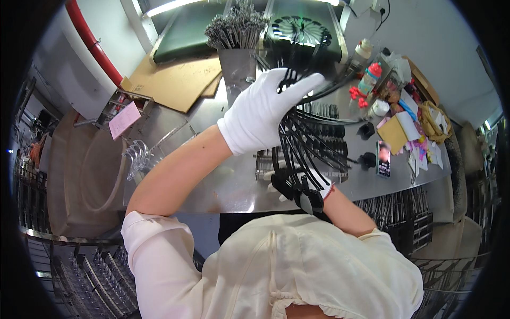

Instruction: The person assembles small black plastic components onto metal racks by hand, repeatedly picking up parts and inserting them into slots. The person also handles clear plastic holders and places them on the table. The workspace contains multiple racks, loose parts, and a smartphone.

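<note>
1. Two hands in white gloves show in the head view: the left hand (257, 112) above the middle of the metal table (218, 183), the right hand (322, 190) lower, close to the table's near edge.
2. Fingers of the left hand are closed around a loose bundle of thin black strips (290, 142), its thumb pointing away to the right. Some strips hang below that glove toward the right hand; others spread out rightward.
3. Dark rounded pieces (309, 201) at the lower end of the bundle partly cover the right hand, so whether its fingers are clamped or apart cannot be told.
4. Behind the strips, rows of dark pieces (332, 142) lie on the table.
5. Farther back stands a grey container (237, 65) full of thin metal rods (236, 33), with flat cardboard (172, 80) to its left.
6. On the right are a lit phone (383, 159) and a red-topped bottle (369, 80); pink paper (125, 120) is at left.
</note>
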Demonstrator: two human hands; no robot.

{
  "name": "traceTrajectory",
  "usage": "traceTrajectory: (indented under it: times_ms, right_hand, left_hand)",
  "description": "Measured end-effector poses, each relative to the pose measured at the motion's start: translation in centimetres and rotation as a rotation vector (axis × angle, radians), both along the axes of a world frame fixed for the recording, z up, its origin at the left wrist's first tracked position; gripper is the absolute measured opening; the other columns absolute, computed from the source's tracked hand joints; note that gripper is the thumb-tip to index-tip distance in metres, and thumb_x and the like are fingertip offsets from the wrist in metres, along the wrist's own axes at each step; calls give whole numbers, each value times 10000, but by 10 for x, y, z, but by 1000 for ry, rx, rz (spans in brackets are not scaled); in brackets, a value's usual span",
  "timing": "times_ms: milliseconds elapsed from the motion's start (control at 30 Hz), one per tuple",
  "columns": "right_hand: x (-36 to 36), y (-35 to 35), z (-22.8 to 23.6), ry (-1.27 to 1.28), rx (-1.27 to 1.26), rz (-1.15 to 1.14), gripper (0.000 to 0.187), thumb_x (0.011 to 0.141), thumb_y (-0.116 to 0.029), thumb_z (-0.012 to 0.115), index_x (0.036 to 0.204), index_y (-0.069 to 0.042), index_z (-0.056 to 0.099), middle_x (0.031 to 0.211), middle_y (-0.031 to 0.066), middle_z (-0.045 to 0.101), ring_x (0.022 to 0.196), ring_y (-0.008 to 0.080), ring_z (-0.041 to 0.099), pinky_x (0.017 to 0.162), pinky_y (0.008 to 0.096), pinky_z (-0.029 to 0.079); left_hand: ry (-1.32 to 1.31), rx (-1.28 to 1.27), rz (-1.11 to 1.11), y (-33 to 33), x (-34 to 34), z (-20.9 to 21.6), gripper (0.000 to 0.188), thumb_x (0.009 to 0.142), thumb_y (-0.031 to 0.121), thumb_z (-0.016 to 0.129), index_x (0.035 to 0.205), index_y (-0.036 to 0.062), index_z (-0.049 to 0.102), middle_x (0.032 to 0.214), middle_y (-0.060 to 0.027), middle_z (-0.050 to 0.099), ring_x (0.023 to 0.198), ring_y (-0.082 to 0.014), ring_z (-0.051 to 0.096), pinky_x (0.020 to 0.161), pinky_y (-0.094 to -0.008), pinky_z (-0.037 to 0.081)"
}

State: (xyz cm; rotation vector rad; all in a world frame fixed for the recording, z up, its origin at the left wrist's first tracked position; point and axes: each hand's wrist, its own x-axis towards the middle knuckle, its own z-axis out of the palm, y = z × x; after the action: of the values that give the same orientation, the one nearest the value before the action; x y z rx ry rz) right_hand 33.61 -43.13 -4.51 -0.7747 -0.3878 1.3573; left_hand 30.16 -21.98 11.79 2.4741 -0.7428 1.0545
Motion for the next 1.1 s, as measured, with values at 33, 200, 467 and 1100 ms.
traceTrajectory:
  times_ms: [33, 200, 467, 1100]
  right_hand:
    - [1, -3, 2, 61, 13, 4, 457, 1094, -336, 476, 1450, -53, 524, 1347, 145, 635, 1121, 207, 672, 856, 410, 611]
    - [-1, 2, 12, 57, 17, -20, 350, 1023, -231, 547, 1325, -57, 577, 1158, 97, 630, 1004, 183, 656, 805, 367, 581]
    - [-39, 25, 2, -1015, -111, -80, 217, 909, -63, 661, 1126, -62, 661, 857, 20, 621, 817, 145, 630, 722, 298, 533]
    - [-39, 1, -3, -1158, -106, -366, 548, 864, -94, 796, 1374, -85, 596, 1224, 107, 647, 1137, 232, 641, 969, 375, 534]
  left_hand:
    - [-21, 34, -15, -2, 0, -2, 876, 718, 175, 821, 1523, 250, 484, 1172, -285, 563, 990, -450, 609, 842, -480, 544]
    - [-142, 257, -106, -15, 0, -10, 754, 764, 45, 712, 1430, 371, 581, 990, -155, 550, 828, -325, 597, 671, -391, 525]
    - [356, 90, -114, 0, -14, -27, 903, 729, -5, 709, 1548, 252, 426, 1061, -224, 571, 954, -384, 626, 815, -432, 564]
    - [727, -399, 146, 72, -11, -40, 885, 766, 67, 674, 1578, 0, 332, 1343, -236, 566, 1222, -382, 567, 1117, -434, 420]
